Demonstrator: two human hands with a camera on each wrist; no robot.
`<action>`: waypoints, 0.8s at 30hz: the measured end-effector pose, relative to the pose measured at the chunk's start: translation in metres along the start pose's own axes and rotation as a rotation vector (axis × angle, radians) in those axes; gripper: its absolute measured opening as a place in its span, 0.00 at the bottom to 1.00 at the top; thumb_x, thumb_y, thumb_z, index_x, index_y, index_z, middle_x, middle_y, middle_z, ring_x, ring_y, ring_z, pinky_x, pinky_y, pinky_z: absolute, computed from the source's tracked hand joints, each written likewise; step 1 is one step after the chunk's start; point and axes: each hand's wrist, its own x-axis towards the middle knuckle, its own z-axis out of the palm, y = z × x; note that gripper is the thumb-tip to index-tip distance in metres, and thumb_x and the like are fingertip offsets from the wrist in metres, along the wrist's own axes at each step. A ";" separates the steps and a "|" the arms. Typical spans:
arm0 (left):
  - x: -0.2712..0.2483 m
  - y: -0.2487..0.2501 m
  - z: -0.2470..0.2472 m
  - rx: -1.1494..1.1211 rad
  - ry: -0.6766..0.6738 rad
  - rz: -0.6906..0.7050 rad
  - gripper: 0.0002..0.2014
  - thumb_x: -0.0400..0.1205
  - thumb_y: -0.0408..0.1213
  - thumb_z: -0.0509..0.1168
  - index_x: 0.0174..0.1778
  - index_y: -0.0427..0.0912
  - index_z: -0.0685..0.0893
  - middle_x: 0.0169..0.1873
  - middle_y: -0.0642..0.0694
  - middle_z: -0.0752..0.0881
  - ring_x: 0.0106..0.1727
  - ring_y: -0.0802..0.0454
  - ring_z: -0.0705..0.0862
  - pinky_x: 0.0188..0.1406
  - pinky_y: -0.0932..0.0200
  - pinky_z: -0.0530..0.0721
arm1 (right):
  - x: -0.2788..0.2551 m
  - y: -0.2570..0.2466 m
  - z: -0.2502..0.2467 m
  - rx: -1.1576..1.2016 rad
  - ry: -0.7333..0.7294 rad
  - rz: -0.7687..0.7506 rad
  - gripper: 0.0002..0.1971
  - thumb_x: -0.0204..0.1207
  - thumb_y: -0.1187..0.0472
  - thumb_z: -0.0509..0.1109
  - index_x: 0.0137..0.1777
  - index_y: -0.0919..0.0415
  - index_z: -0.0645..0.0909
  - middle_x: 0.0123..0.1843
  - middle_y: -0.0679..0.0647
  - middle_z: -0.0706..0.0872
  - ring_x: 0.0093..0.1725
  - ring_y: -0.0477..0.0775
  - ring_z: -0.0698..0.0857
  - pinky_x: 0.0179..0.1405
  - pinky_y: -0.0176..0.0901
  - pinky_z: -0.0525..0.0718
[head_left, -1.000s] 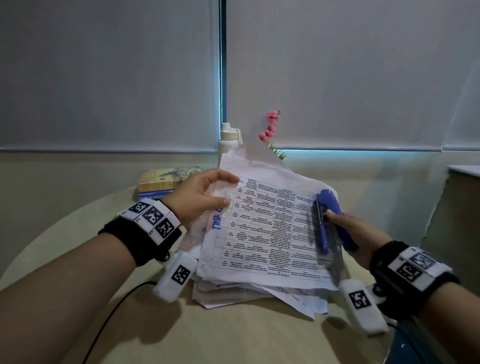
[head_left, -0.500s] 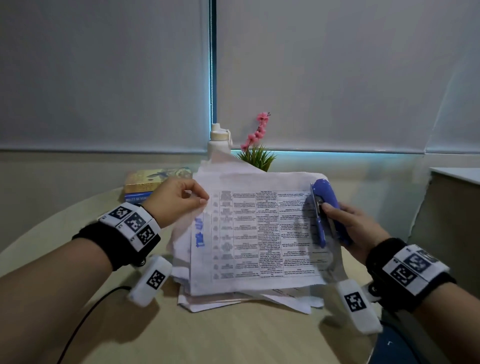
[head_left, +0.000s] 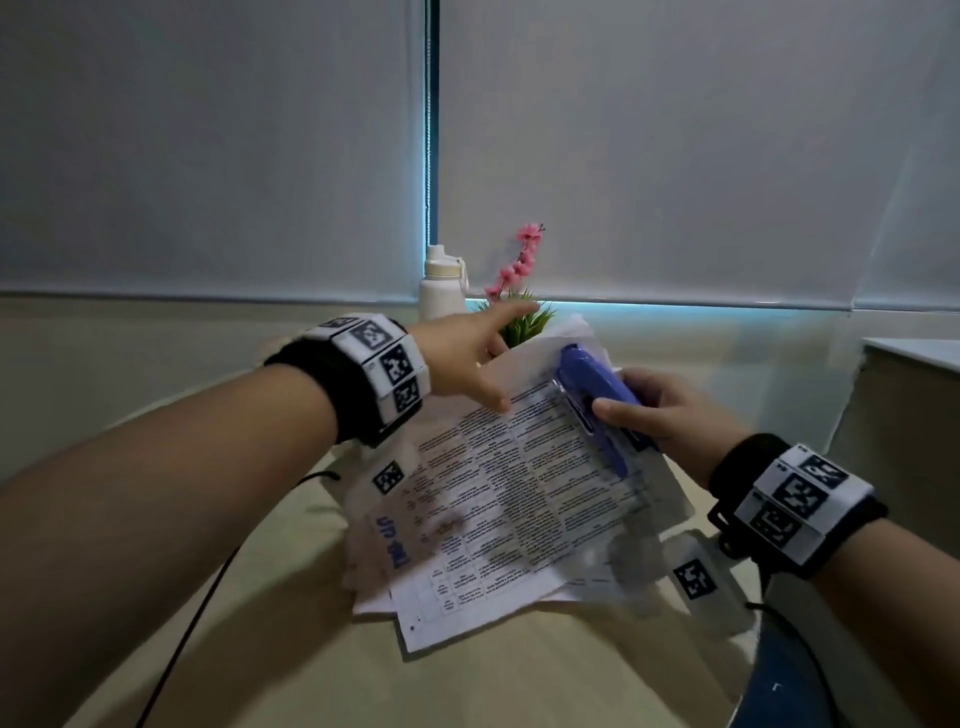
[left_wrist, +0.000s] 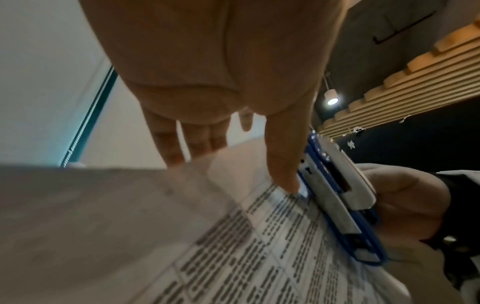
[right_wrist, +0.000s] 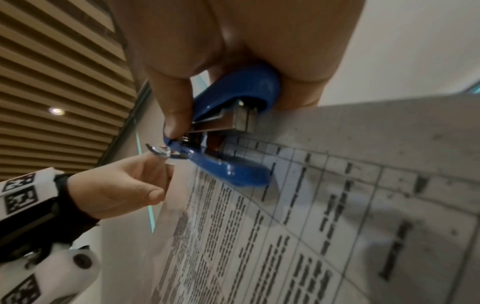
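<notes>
A stack of printed papers (head_left: 519, 493) with tables of text is lifted at its far end over a round table. My right hand (head_left: 670, 410) grips a blue stapler (head_left: 597, 384), its jaws set over the sheets' far right corner. In the right wrist view the stapler (right_wrist: 233, 92) straddles the papers (right_wrist: 337, 205), my thumb on its top. My left hand (head_left: 493, 364) reaches across to the top edge. Its thumb (left_wrist: 283, 164) presses the papers (left_wrist: 233, 246) beside the stapler (left_wrist: 335, 197), fingers behind the sheets, pinching them.
A white bottle (head_left: 440, 283) and a small plant with pink flowers (head_left: 519, 312) stand at the table's far edge by the window blinds. A cabinet (head_left: 909, 415) stands at the right. A black cable (head_left: 197, 613) runs over the beige table (head_left: 519, 686).
My left hand has left the sheets' left edge and moved right to the top edge near the stapler. The papers have turned and tilted. The stapler stays on the corner.
</notes>
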 end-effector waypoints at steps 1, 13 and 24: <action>0.002 0.005 0.002 -0.021 -0.012 0.041 0.52 0.69 0.36 0.79 0.82 0.58 0.51 0.64 0.48 0.80 0.57 0.50 0.82 0.64 0.48 0.81 | 0.001 -0.002 0.001 -0.032 -0.005 -0.009 0.23 0.62 0.51 0.74 0.53 0.65 0.84 0.47 0.70 0.87 0.43 0.58 0.84 0.52 0.61 0.83; -0.015 -0.010 0.009 -0.144 0.160 0.190 0.50 0.74 0.30 0.74 0.79 0.65 0.48 0.75 0.57 0.66 0.64 0.61 0.72 0.59 0.71 0.72 | -0.001 -0.009 0.019 -0.737 0.339 -0.273 0.16 0.69 0.55 0.76 0.55 0.57 0.84 0.48 0.49 0.72 0.46 0.50 0.75 0.48 0.40 0.73; -0.008 -0.024 0.022 -0.241 0.213 0.101 0.27 0.74 0.28 0.74 0.69 0.43 0.77 0.64 0.53 0.79 0.66 0.58 0.76 0.59 0.82 0.68 | -0.004 -0.011 0.036 -0.832 0.335 -0.325 0.15 0.72 0.55 0.73 0.58 0.55 0.80 0.43 0.50 0.77 0.39 0.53 0.73 0.37 0.40 0.66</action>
